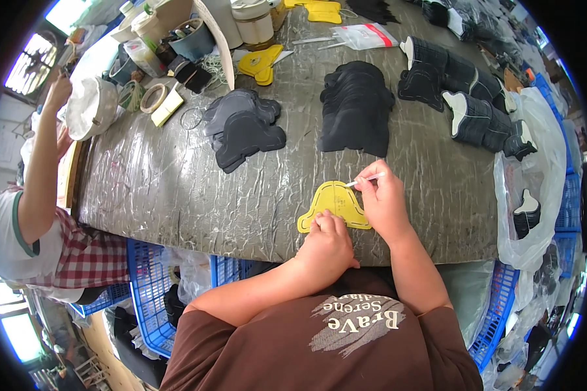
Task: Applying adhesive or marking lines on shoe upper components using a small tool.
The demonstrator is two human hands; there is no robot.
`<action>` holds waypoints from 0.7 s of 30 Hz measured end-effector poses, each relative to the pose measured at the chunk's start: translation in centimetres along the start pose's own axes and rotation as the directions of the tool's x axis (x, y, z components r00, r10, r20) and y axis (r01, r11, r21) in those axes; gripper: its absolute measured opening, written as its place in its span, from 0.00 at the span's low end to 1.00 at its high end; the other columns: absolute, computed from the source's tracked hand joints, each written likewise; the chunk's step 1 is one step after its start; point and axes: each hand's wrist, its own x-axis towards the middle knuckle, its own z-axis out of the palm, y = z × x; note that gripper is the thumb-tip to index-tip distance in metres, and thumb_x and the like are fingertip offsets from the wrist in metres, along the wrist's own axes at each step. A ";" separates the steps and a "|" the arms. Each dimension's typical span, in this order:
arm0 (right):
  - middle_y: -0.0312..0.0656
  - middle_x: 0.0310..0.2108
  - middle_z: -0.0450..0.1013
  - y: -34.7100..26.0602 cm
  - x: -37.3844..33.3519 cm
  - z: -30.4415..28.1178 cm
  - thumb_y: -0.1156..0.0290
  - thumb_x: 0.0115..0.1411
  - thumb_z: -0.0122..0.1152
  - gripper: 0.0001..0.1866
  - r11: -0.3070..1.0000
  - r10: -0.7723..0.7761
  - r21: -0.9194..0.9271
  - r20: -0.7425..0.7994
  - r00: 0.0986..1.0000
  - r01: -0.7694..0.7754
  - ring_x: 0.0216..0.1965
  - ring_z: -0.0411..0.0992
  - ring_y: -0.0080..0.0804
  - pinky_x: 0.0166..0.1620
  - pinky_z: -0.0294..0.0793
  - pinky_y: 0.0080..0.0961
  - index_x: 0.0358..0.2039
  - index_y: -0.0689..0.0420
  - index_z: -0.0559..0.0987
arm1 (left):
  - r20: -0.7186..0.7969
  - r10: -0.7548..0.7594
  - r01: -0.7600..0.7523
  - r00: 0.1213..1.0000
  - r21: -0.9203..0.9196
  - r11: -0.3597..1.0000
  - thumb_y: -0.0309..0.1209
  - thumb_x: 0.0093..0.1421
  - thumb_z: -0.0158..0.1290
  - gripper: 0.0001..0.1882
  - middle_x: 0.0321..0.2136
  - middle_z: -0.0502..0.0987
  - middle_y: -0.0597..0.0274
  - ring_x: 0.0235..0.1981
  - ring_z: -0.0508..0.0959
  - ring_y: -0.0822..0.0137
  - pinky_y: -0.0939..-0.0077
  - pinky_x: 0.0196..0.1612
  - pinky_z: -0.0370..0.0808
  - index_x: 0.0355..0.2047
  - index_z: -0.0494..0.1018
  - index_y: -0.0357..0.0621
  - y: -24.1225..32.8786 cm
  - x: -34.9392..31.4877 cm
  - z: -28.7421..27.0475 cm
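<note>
In front of me lies a yellow template with curved slots near its edge. My left hand rests on its lower part, fingertips pressing down and holding nothing. A slim white marking pen is pinched in my right hand, its tip touching the template's upper right edge. Darkness shows through the slots, but whatever lies beneath is hidden. Beyond my hands, a fanned stack of black cut pieces stands in the middle. Farther left is a looser pile of similar dark pieces, the top ones showing pale outlines.
Rolled black pieces with white edging lie at the right beside a clear plastic bag. Tubs, a tape roll and another yellow template sit far left. A co-worker is at the left edge; blue crates stand below the table.
</note>
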 end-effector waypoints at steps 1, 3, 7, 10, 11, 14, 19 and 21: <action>0.46 0.24 0.72 0.1 -0.2 -0.1 0.81 0.58 0.58 0.06 1.000 0.023 -0.018 -0.014 1.000 -0.023 0.24 0.73 0.40 0.29 0.70 0.30 0.32 0.62 0.69 | 0.001 0.001 -0.001 1.000 0.000 1.000 0.62 0.49 0.52 0.44 0.42 0.73 0.32 0.44 0.75 0.43 0.60 0.47 0.77 0.39 0.74 0.20 0.0 0.0 0.0; 0.45 0.25 0.72 0.5 -0.6 -0.4 0.81 0.58 0.58 0.05 1.000 0.017 0.002 -0.017 1.000 -0.017 0.24 0.73 0.39 0.29 0.70 0.30 0.32 0.62 0.69 | 0.020 0.001 -0.001 1.000 0.008 1.000 0.62 0.49 0.52 0.44 0.42 0.73 0.32 0.44 0.75 0.44 0.62 0.47 0.77 0.39 0.74 0.20 -0.1 0.0 -0.1; 0.45 0.25 0.72 0.2 -1.3 -0.7 0.81 0.58 0.58 0.05 0.999 0.028 0.031 -0.023 0.999 -0.027 0.24 0.72 0.38 0.29 0.70 0.29 0.32 0.62 0.70 | 0.019 0.007 -0.007 1.000 0.009 1.000 0.62 0.49 0.52 0.44 0.42 0.73 0.33 0.44 0.75 0.45 0.63 0.46 0.77 0.39 0.75 0.21 -0.2 0.0 -0.4; 0.44 0.26 0.73 0.4 -1.9 -0.7 0.82 0.58 0.58 0.05 0.999 -0.013 0.036 -0.062 0.998 0.015 0.24 0.73 0.38 0.29 0.71 0.29 0.31 0.62 0.70 | 0.011 0.012 -0.013 1.000 0.006 1.000 0.62 0.49 0.52 0.44 0.42 0.74 0.34 0.44 0.75 0.45 0.63 0.47 0.76 0.39 0.75 0.21 -0.2 0.0 -0.4; 0.44 0.26 0.73 0.4 -2.1 -0.8 0.82 0.58 0.58 0.05 0.999 -0.013 0.036 -0.064 0.998 0.015 0.24 0.73 0.38 0.29 0.71 0.29 0.31 0.62 0.70 | 0.011 0.015 -0.015 1.000 0.010 1.000 0.62 0.49 0.52 0.44 0.42 0.74 0.34 0.44 0.75 0.46 0.63 0.47 0.76 0.39 0.75 0.21 -0.3 0.0 -0.4; 0.44 0.26 0.74 0.2 -2.8 -1.4 0.82 0.57 0.58 0.05 1.000 0.001 -0.017 -0.034 0.999 -0.001 0.25 0.73 0.37 0.30 0.72 0.29 0.32 0.61 0.70 | 0.022 0.017 -0.018 1.000 0.020 1.000 0.63 0.49 0.52 0.44 0.42 0.74 0.34 0.43 0.75 0.46 0.64 0.47 0.76 0.39 0.75 0.21 -0.2 0.0 -0.5; 0.45 0.28 0.74 -0.6 -4.5 -2.1 0.84 0.58 0.57 0.06 0.998 0.049 0.037 -0.040 0.998 -0.047 0.28 0.75 0.35 0.32 0.75 0.27 0.32 0.63 0.69 | 0.012 -0.004 0.004 1.000 0.030 1.000 0.63 0.49 0.52 0.45 0.42 0.74 0.36 0.43 0.75 0.48 0.66 0.47 0.75 0.40 0.75 0.22 -0.1 0.0 -0.3; 0.45 0.28 0.74 -0.6 -5.0 -2.4 0.84 0.58 0.57 0.05 0.998 0.046 0.047 -0.040 0.998 -0.044 0.28 0.76 0.35 0.33 0.75 0.26 0.32 0.63 0.69 | 0.034 -0.003 0.001 0.999 0.055 0.998 0.64 0.48 0.51 0.45 0.42 0.74 0.36 0.43 0.75 0.48 0.66 0.47 0.75 0.41 0.75 0.22 0.0 0.1 -0.3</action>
